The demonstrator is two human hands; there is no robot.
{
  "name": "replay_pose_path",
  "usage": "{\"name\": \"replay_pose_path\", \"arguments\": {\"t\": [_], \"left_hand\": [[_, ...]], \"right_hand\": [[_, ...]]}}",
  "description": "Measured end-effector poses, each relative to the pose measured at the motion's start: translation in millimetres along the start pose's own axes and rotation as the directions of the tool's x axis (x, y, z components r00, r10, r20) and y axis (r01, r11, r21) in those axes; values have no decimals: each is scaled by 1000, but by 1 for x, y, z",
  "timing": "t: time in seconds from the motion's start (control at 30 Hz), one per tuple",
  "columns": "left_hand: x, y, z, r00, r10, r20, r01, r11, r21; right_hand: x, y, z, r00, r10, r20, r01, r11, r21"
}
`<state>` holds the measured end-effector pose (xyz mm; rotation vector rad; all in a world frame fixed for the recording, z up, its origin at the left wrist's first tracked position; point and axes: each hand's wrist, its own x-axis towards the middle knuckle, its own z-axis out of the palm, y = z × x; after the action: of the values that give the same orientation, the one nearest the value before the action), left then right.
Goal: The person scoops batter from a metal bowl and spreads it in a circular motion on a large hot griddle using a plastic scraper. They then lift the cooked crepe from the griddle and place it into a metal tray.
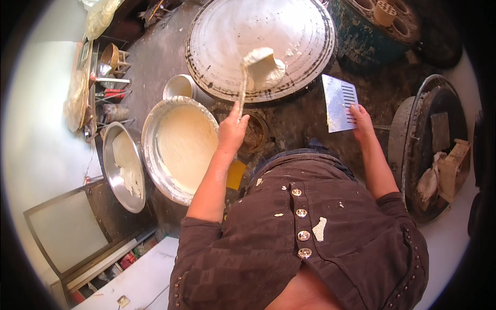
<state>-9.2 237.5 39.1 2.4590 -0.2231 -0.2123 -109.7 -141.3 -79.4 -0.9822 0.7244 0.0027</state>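
My left hand (pixel 233 130) is closed around the batter-caked handle of a ladle (pixel 242 85). Its head, thick with pale batter (pixel 271 77), is over the near part of a large round griddle (pixel 305 31); I cannot tell whether it touches the surface. Small crumbs of batter lie beside it. In my right hand (pixel 363 121) is a flat metal scraper (pixel 336 103) with a row of slots, gripped at its right edge and held off the griddle's near right side. A wide basin (pixel 147 137) of pale batter stands left of my left forearm.
A metal bowl (pixel 135 202) with batter residue sits left of the basin, and a white bucket (pixel 179 87) behind it. At the far right stands a dark drum-like stove (pixel 356 46). A round black lid or pan (pixel 426 155) carries a small wooden stool (pixel 454 168).
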Motion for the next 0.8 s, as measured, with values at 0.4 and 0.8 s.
{"name": "replay_pose_path", "arguments": {"t": [0.4,0.8], "left_hand": [[13,25,-19,893,-208,398,383,-112,-917],[-92,-82,-109,894,-397,205,125,-218,-968]], "right_hand": [[50,-25,71,980,-14,199,14,1000,4],[71,26,297,963,-84,257,235,732,-639]]}}
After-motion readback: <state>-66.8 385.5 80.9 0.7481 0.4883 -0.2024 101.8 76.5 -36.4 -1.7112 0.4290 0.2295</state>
